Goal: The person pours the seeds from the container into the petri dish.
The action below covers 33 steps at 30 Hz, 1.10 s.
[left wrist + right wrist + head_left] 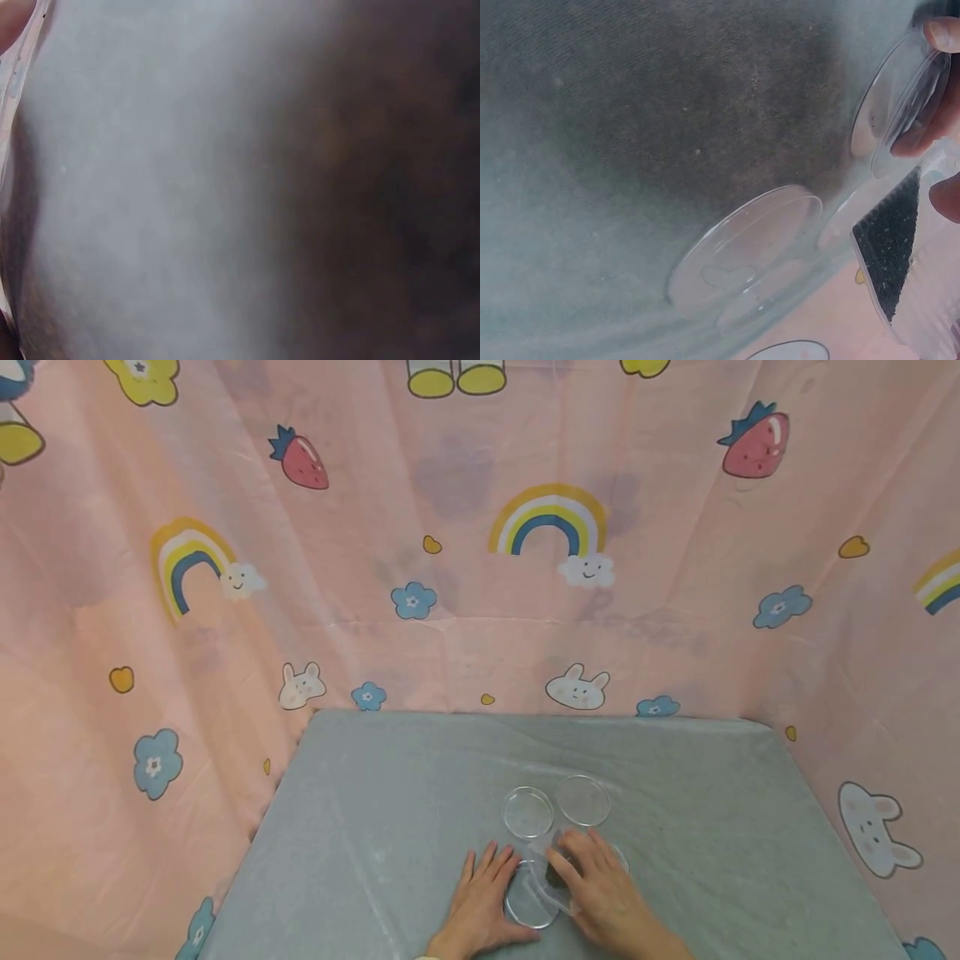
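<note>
Clear, ribbed container point(930, 307), tilted, dark fine-grained contents point(891, 244) slumped in one corner. Held above the table, about midway between its left and right edges, toward the person's side. Right hand point(603, 889) grips it, fingers curled round; part of the container overlaps the round dish point(527, 906) below.

Left hand point(483, 906) flat and spread beside that dish, not clenched: fingers straight along its left side, thumb by the near rim, dish sitting between. Right wrist view shows a thumb and finger against a dish rim.

Two more clear dishes, left one point(528, 812) and right one point(583, 800), lie just beyond the hands, side by side, well in from the table's far edge. Fourth dish point(622, 858) mostly hidden behind the right hand; only a bit of rim shows.

Table point(390, 802) under a grey cloth. Pink curtain point(450, 660) behind its far edge and along both sides, printed with rainbows, strawberries, rabbits, flowers. Left wrist view mostly blur.
</note>
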Each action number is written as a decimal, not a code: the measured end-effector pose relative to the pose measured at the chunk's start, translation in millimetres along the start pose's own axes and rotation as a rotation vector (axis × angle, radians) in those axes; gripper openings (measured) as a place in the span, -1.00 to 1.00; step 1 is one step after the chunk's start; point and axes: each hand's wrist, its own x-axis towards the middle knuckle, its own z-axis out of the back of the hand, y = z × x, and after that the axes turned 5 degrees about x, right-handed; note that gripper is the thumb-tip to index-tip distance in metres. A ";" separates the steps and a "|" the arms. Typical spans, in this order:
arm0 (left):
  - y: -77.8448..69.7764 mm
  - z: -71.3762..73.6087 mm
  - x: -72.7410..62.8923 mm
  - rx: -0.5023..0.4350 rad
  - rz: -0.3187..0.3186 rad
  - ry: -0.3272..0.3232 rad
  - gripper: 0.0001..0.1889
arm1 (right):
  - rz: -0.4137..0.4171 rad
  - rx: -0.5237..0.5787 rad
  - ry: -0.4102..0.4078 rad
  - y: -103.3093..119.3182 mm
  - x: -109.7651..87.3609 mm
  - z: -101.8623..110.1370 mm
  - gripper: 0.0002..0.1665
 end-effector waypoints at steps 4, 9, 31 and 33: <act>-0.1 0.7 0.1 -0.004 0.002 0.008 0.10 | -0.008 -0.010 0.021 0.8 0.5 0.5 -0.09; 0.2 0.4 0.1 0.000 0.003 0.019 0.10 | 0.001 -0.008 0.028 1.0 2.8 2.1 -0.11; 1.1 -1.1 0.4 -0.004 0.006 0.023 0.10 | 0.045 -0.036 0.050 0.4 7.0 2.9 0.07; 1.3 -1.4 0.1 -0.005 0.006 0.018 0.10 | 0.051 -0.037 0.048 0.1 7.9 3.3 0.04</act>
